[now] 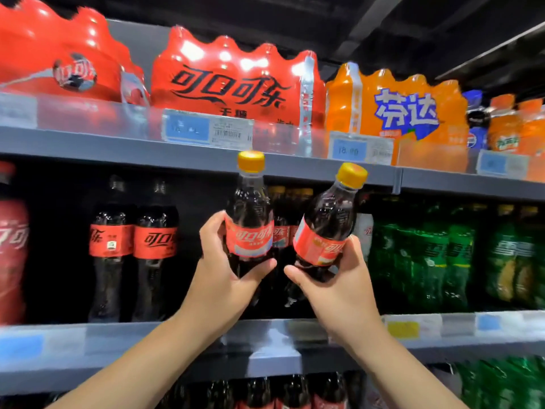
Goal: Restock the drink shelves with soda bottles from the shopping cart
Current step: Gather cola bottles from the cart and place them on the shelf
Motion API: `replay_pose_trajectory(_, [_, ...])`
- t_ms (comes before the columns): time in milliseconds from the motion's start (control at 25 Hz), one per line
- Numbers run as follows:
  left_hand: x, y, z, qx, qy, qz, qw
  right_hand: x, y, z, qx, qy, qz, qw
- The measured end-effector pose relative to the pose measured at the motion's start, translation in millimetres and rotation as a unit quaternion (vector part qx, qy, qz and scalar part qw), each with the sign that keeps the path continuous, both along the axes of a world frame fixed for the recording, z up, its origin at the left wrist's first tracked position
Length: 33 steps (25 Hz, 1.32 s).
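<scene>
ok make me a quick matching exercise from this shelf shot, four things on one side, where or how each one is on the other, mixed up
Things:
1. cola bottle in the left hand
2. cola bottle in the right hand
3. orange multipack
4. green bottles

Place or state:
A. top shelf, right of the red multipacks
B. held tilted, its cap leaning to the right
C. middle shelf, right of both hands
D. held upright, its cap in front of the upper shelf edge

Pairs: 1-D, 2-B, 3-A, 4-C
</scene>
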State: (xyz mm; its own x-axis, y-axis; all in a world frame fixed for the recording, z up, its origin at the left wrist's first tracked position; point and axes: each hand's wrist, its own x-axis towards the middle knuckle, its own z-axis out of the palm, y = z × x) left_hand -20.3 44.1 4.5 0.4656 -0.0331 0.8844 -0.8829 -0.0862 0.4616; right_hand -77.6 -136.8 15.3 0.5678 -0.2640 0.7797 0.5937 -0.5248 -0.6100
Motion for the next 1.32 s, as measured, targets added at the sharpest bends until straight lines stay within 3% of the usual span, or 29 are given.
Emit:
replay_pose_trajectory(200, [16.8,1.2,-10.8,0.1,0.001,0.037,0.994,29.3,-3.4,-17.6,-0.017,0.103,-0.042,0.994])
replay_pose_trajectory(400, [16.9,-3.1,-12.3,0.15,0.035,0.111,0.982,51.8,-6.5,-9.3,-0.08,0.136,-0.045,0.986])
replay_pose_trajectory(520, [22.2,-3.1,-10.1,0.134,0.074,0.151,0.977,63.6,-8.1,-4.6,-0.095,0.142,-0.043,0.984])
replay_pose_trajectory(680, [30.9,-0.2,-7.4,0.107,0.137,0.2,0.964,79.0,-14.8,-0.1,-0.107,0.217,-0.05,0.969])
replay_pose_trajectory(800, [36.1,2.7,-5.5,0.08,0.192,0.185,0.961,81.5,-16.3,-4.7,-0.111,0.237,-0.061,0.963])
replay_pose_trajectory(1080, [26.1,-4.1,-0.8,0.1,0.225,0.219,0.944,71.0,-12.4,-9.0,-0.099,0.228,-0.047,0.967])
replay_pose_trajectory(1320, [25.5,-4.4,3.2,0.12,0.279,0.264,0.915,68.8,-13.8,-3.4,-0.099,0.271,-0.01,0.957])
